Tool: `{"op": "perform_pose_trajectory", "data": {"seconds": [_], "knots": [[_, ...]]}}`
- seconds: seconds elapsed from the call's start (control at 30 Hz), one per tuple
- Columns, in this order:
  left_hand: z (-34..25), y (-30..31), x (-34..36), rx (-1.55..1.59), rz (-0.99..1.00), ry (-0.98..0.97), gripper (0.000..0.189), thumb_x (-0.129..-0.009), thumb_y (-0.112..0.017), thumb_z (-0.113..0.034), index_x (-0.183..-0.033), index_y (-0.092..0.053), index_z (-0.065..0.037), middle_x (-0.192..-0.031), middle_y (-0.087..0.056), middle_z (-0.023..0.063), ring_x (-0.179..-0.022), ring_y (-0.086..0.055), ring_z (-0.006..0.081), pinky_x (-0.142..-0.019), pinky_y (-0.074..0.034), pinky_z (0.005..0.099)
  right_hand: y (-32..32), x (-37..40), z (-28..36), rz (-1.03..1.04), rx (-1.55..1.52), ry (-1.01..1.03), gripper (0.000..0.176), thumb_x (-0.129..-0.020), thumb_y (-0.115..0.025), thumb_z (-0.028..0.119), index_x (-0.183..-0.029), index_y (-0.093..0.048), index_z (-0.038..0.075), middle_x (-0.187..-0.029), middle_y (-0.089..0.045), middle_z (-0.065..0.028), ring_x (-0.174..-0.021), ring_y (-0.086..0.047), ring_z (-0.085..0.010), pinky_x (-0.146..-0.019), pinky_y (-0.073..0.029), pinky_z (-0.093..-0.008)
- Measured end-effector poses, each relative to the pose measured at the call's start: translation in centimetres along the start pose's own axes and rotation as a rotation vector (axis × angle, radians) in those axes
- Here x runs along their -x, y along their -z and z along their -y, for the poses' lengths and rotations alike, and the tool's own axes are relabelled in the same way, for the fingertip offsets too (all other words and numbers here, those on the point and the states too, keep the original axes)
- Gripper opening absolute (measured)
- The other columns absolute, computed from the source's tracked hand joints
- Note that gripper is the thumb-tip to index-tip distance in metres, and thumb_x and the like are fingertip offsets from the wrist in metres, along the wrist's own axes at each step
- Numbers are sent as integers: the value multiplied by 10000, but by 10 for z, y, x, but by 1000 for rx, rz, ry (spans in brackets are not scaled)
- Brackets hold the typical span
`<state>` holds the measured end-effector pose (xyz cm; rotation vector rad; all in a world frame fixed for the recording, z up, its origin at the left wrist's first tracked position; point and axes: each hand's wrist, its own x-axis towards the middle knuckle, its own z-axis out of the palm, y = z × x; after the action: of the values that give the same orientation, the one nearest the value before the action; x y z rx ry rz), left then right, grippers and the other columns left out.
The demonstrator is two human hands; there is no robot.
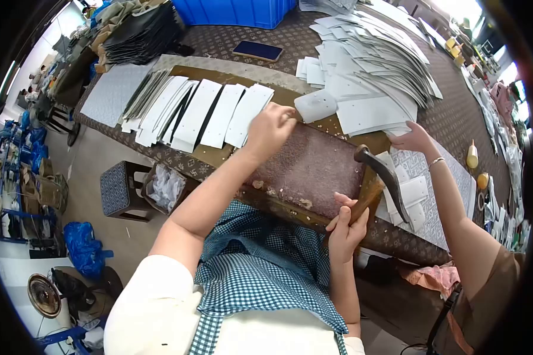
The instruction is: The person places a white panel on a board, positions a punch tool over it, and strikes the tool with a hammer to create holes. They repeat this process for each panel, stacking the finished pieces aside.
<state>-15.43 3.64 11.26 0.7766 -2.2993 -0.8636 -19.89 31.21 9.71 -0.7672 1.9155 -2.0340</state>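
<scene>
My right hand (346,234) is wrapped round the wooden handle of a hammer (389,177). Its dark curved metal head is raised above the right end of a reddish stone slab (314,165). Over the slab's far left corner, my left hand (270,131) has its fingers curled together; whatever they hold, if anything, is hidden. Close to its left lies an overlapping row of white cut pieces (207,112) with small holes. A single rounded white piece (315,106) rests just beyond the slab, to the right of my left hand.
A co-worker's hand (413,140) touches the large fanned pile of white pieces (373,59) at right. Smaller white pieces (411,198) lie by the hammer. A phone (257,51), a blue crate (234,13) and a dark stack (142,35) stand farther back. A stool (123,188) is at left.
</scene>
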Motion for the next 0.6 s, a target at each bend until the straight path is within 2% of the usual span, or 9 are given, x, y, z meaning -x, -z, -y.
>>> {"op": "perform_pose_trajectory", "data": {"seconds": [0.03,0.07,0.1,0.17,0.2,0.3,0.33,0.43,0.6], "knots": [[14,21,2,-89,-22,78,420,-885,-719,-319,-1186,-682,-28,-1034,-657,122,-780,-655,207,-741,-533,313,-2,-4,-3,4,15,-22,129,-1040,-497,146,-1088,-484,27,-1121,-672,-195,-495,-495,-52,-455,-419,-193],[34,37,7,-216,-125,17,484,-882,-716,-369,-1216,-662,-23,-1086,-651,135,-865,-693,244,-767,-549,348,-3,-6,-7,8,33,-68,136,-1038,-510,155,-1078,-493,27,-1141,-674,-181,-493,-493,-50,-452,-417,-189],[62,51,9,-389,-131,51,563,-891,-674,-448,-1276,-606,-44,-1189,-607,134,-877,-694,257,-714,-565,366,-5,-8,-10,14,43,-82,137,-1039,-509,156,-1077,-493,26,-1139,-676,-175,-492,-491,-50,-451,-417,-188],[87,75,20,-607,-117,181,642,-865,-690,-488,-1314,-567,-46,-1228,-580,144,-926,-682,318,-751,-560,427,-9,-10,-17,29,56,-102,139,-1040,-507,159,-1075,-494,25,-1137,-681,-165,-490,-488,-48,-450,-416,-187],[108,77,26,-599,-123,219,658,-864,-689,-497,-1327,-532,-57,-1259,-561,146,-974,-660,363,-789,-544,471,-11,-11,-16,30,60,-103,142,-1042,-505,161,-1076,-493,24,-1129,-683,-163,-488,-490,-49,-450,-417,-189],[111,80,39,-658,-11,259,673,-879,-661,-537,-1349,-516,-77,-1297,-551,141,-1021,-654,341,-829,-533,457,-12,-13,-14,12,52,-112,155,-1042,-505,164,-1067,-493,12,-1104,-694,-155,-489,-507,-57,-452,-428,-195],[115,82,37,-617,68,274,652,-885,-654,-534,-1335,-507,-86,-1284,-550,147,-1008,-645,371,-827,-527,473,-11,-12,-13,-1,33,-120,161,-1039,-510,162,-1057,-495,2,-1095,-700,-151,-492,-521,-63,-457,-437,-198],[111,83,34,-620,56,296,661,-873,-669,-535,-1330,-508,-87,-1281,-551,141,-1004,-646,372,-819,-523,483,-10,-12,-13,-30,-20,-139,173,-1038,-516,167,-1043,-489,-3,-1070,-707,-149,-494,-535,-69,-461,-445,-204],[108,89,19,-510,-53,436,772,-682,-830,-471,-1259,-585,-20,-1230,-561,179,-1016,-645,375,-869,-525,459,-12,-12,-12,-47,-27,-163,175,-1037,-522,172,-1036,-482,2,-1042,-708,-148,-492,-533,-70,-460,-445,-209]]}}
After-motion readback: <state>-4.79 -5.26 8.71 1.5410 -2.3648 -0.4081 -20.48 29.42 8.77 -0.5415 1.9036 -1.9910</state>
